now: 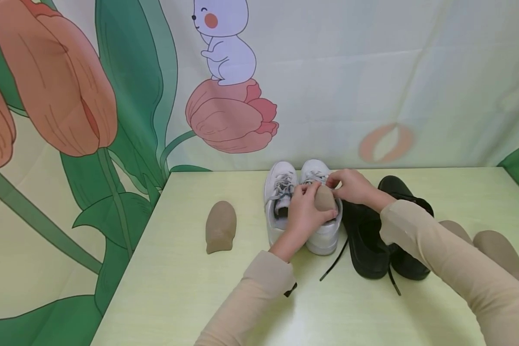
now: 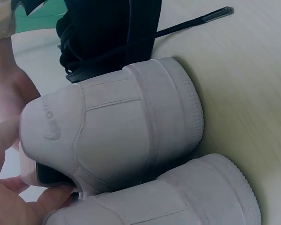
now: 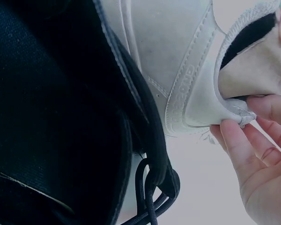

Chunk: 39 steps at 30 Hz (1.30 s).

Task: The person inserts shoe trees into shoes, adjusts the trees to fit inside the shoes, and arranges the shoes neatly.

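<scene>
A pair of white sneakers stands side by side, the left sneaker [image 1: 280, 170] and the right sneaker [image 1: 323, 241], heels toward me. Between the thumb and fingers of my left hand [image 1: 303, 211] is a beige shoe insert [image 1: 324, 198], partly inside the right sneaker's opening. My right hand [image 1: 350, 186] pinches the opening's edge near the laces; the right wrist view shows its thumb and fingers [image 3: 234, 140] on that edge, beside the insert [image 3: 257, 70]. In the left wrist view the sneaker heel [image 2: 117, 122] hides most of the insert.
Black shoes [image 1: 367, 257] with loose laces stand just right of the sneakers, partly under my right forearm. One beige insert [image 1: 221, 226] lies at the left of the table [image 1: 177, 288]; two more inserts [image 1: 499, 250] lie at the right. A printed cloth [image 1: 320, 96] hangs behind.
</scene>
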Motion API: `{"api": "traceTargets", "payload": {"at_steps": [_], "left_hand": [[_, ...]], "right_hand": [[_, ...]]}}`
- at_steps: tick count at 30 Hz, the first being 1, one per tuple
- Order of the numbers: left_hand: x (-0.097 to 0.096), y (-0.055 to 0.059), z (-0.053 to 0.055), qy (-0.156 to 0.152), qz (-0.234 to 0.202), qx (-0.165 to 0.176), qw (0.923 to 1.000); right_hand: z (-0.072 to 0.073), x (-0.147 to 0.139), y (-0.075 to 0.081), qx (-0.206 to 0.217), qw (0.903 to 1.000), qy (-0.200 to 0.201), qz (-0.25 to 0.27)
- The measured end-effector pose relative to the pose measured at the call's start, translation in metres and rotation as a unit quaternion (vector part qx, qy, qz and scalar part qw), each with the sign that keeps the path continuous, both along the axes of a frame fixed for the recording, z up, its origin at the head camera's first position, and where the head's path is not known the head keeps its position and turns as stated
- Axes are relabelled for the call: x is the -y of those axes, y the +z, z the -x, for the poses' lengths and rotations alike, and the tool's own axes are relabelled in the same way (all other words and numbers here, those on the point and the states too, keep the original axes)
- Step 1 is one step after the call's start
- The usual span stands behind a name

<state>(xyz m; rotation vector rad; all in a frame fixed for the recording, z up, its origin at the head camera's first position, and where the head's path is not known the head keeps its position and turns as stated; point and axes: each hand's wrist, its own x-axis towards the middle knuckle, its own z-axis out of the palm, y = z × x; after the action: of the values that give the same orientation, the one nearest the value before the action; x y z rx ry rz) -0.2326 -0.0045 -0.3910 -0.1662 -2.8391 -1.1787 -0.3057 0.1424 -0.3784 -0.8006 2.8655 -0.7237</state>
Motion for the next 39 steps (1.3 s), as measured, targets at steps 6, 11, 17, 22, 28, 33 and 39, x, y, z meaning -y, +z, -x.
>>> {"api": "traceTargets", "payload": {"at_steps": [6,11,17,22,28,33,39], "left_hand": [[-0.003,-0.004,0.001,0.005,0.012,-0.012,0.9998],[-0.004,-0.006,0.001,0.005,0.02,-0.025,0.9995],[-0.004,-0.007,0.002,0.003,0.043,-0.03,0.9986],[0.0,-0.003,0.004,0.003,0.112,-0.029,0.9933],[0.005,0.004,0.004,-0.009,0.14,-0.057,0.9885],[0.006,0.003,0.005,-0.01,0.115,-0.059,0.9916],[0.004,0.001,0.008,-0.01,0.116,-0.059,0.9915]], "right_hand": [[0.001,-0.001,-0.001,0.001,0.9999,0.001,0.01],[0.001,-0.001,-0.001,-0.001,0.9999,0.004,0.014],[0.001,-0.001,0.0,0.004,0.9998,0.009,0.016],[0.002,-0.002,0.0,0.016,0.9997,0.006,0.016],[0.003,-0.002,-0.001,0.024,0.9996,-0.001,0.018],[0.002,-0.001,-0.002,0.016,0.9996,0.003,0.022],[0.003,-0.002,-0.001,0.024,0.9995,-0.002,0.02]]}}
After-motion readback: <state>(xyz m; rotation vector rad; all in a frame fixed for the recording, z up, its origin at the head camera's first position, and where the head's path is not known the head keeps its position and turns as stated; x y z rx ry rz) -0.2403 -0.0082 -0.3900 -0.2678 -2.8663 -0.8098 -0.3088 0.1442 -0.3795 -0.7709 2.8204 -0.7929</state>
